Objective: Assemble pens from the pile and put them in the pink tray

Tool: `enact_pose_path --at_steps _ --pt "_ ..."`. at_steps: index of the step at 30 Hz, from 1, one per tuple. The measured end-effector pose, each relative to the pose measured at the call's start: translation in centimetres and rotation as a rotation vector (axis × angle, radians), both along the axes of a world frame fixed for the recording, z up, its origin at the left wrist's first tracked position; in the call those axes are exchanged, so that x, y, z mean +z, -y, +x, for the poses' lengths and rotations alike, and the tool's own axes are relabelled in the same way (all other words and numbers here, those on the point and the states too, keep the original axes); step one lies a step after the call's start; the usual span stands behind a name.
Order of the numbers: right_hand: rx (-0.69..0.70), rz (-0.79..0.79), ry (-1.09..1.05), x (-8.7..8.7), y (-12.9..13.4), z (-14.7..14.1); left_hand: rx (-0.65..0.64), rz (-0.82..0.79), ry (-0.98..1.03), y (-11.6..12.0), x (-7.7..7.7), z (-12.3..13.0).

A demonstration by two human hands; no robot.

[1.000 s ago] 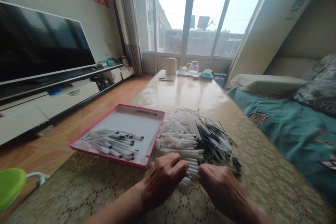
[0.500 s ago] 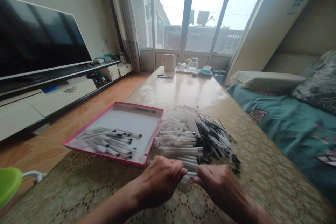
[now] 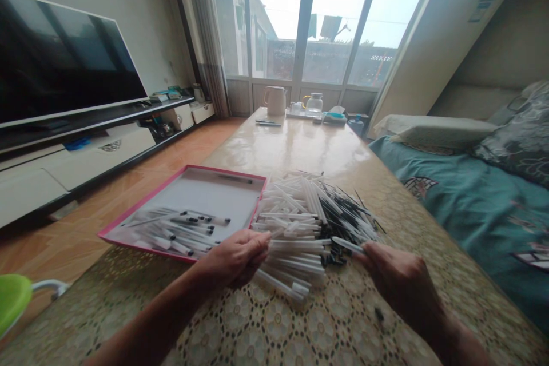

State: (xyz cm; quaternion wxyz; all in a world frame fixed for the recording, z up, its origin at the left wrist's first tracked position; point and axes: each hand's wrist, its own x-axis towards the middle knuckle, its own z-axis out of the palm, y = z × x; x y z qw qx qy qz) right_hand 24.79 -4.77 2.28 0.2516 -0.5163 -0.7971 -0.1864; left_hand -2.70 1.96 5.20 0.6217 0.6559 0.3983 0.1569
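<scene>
My left hand (image 3: 242,257) is closed at the right rim of the pink-edged tray (image 3: 141,200); what its fingers hold, if anything, is too hidden to tell. Pinched in my right hand (image 3: 397,271) is a white pen piece (image 3: 346,245) that points left over the pile. Between and beyond my hands lie many white tubes (image 3: 291,220), with thin black-and-white refills (image 3: 347,211) to their right. Small black caps (image 3: 337,254) sit at the near edge of the refills. Inside the tray are several pens with black ends (image 3: 180,229).
The patterned table (image 3: 278,326) runs toward the window. At its far end stand a beige jug (image 3: 275,100), a glass pitcher (image 3: 314,104) and a tissue pack (image 3: 335,116). A green stool (image 3: 14,302) is at left, a sofa (image 3: 463,200) at right.
My hands have moved apart, the left one up and left to the tray's edge, the right one up and right with the white piece. A dark blurred bit now shows below my right hand.
</scene>
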Motion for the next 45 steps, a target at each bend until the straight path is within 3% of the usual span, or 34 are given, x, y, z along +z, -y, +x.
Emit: enact_pose_path --at_steps 3,5,11,13,18,20,23,28,31,35,45 --pt "0.002 -0.067 -0.063 -0.9 -0.7 0.2 0.170 0.422 -0.086 -0.5 0.1 0.3" --pt "0.031 -0.143 -0.105 -1.2 -0.8 -0.7 0.287 0.617 -0.096 -0.5 -0.3 0.6" --pt "0.077 -0.240 -0.230 -0.8 -0.4 -2.6 0.398 0.714 0.108 0.1 -1.8 1.0" --pt "0.112 -0.296 -0.244 -0.7 -0.1 -2.8 0.383 0.599 0.170 0.8 -2.1 1.4" --pt "0.169 -0.420 -0.223 -1.3 0.4 -4.1 0.178 -0.067 0.438 2.8 -3.1 3.2" --pt "0.197 -0.445 -0.224 -1.5 0.6 -4.7 0.165 -0.171 0.474 3.1 -3.7 3.8" --pt "0.245 -0.509 -0.307 -1.2 0.7 -4.8 0.208 -0.220 0.484 2.8 -4.2 3.9" --pt "0.126 -0.689 -0.713 -0.5 0.5 -3.0 0.410 -0.242 0.580 1.8 -4.1 3.2" --pt "0.145 -0.786 -0.878 -0.7 0.2 -2.1 0.460 -0.237 0.589 1.5 -3.9 2.9" --pt "0.194 -0.835 -0.889 -1.0 0.0 -1.9 0.472 -0.232 0.579 1.3 -3.9 2.8" --pt "0.164 -0.816 -0.839 -0.8 0.0 -1.9 0.468 -0.230 0.527 1.6 -3.7 2.8"
